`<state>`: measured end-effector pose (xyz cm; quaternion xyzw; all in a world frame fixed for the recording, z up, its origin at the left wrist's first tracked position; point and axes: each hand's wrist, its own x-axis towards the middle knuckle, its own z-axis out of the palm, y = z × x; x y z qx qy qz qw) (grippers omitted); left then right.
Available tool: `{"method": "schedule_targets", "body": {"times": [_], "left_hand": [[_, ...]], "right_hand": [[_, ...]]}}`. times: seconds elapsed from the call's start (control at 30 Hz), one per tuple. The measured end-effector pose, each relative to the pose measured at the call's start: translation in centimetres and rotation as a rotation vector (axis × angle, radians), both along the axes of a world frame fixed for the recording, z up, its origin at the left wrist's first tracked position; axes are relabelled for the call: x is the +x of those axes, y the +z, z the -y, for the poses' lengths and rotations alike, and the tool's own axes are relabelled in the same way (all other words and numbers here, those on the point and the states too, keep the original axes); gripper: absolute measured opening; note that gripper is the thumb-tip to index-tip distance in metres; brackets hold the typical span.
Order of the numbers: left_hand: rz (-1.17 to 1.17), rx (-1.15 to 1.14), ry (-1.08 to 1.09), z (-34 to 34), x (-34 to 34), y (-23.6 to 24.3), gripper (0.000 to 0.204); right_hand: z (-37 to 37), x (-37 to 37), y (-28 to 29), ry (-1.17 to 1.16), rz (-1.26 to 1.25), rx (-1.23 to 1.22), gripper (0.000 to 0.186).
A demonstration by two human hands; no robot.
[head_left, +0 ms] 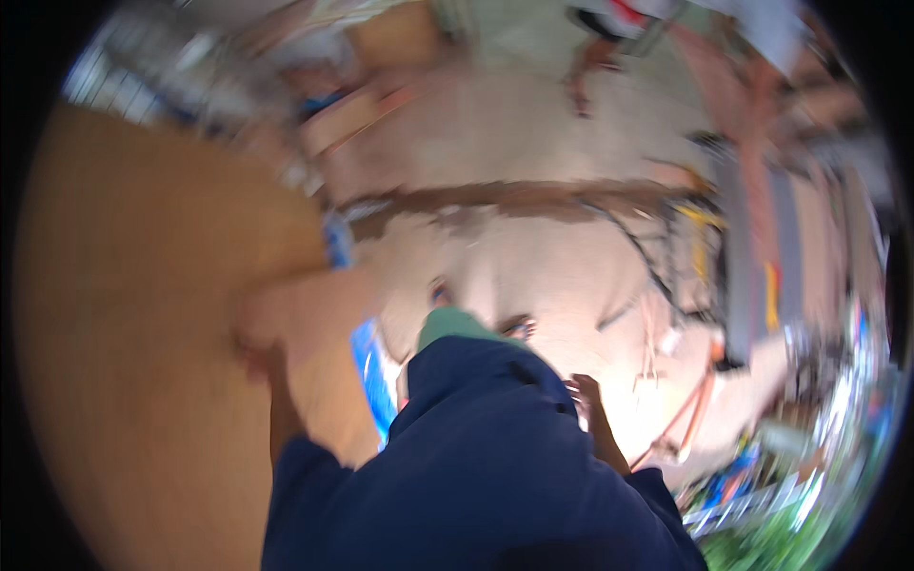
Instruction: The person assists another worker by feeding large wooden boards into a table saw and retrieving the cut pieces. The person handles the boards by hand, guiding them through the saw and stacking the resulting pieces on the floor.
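Right hand (584,392) hangs near right, left hand (261,358) is at the near-left end of a pale flat piece (312,310) over the brown surface (143,333), fingers on both too blurred to call! A loose hold could spill it over the right edge, where its long axis seems to point, slanting slightly far.

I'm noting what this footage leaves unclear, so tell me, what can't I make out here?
All in the head view:
- Left hand: motion blur hides its exact grip, if any, on the pinkish flat piece.
- Right hand: blur hides whether it holds anything.
- Other person: blurred and cut off by the top edge.
- Clutter at lower right: too blurred to name each item.
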<state>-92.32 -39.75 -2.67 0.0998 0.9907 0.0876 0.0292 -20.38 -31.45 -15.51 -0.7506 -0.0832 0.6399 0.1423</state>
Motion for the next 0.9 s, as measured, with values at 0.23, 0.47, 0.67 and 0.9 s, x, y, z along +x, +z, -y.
{"method": "schedule_targets", "body": {"times": [0.23, 0.47, 0.67, 0.9], "left_hand": [[-0.436, -0.735, -0.069, 0.1, -2.5, -9.7, 0.112], [-0.272, -0.357, -1.25, -15.4, 8.4, -11.9, 0.081], [0.601, -0.078, -1.392, -27.3, 20.0, -12.4, 0.048], [0.966, 0.027, -1.737, -27.3, 44.9, -7.1, 0.037]], "right_hand": [[-4.7, -1.5, 1.7, 0.087, 0.373, 0.266, 0.021], [-4.0, 0.8, 0.9, 0.602, 0.662, 0.361, 0.045], [-4.0, -0.1, -0.3, 0.679, 0.602, 0.341, 0.051], [2.7, 2.8, -2.4, 0.027, 0.368, 0.243, 0.041]]}}
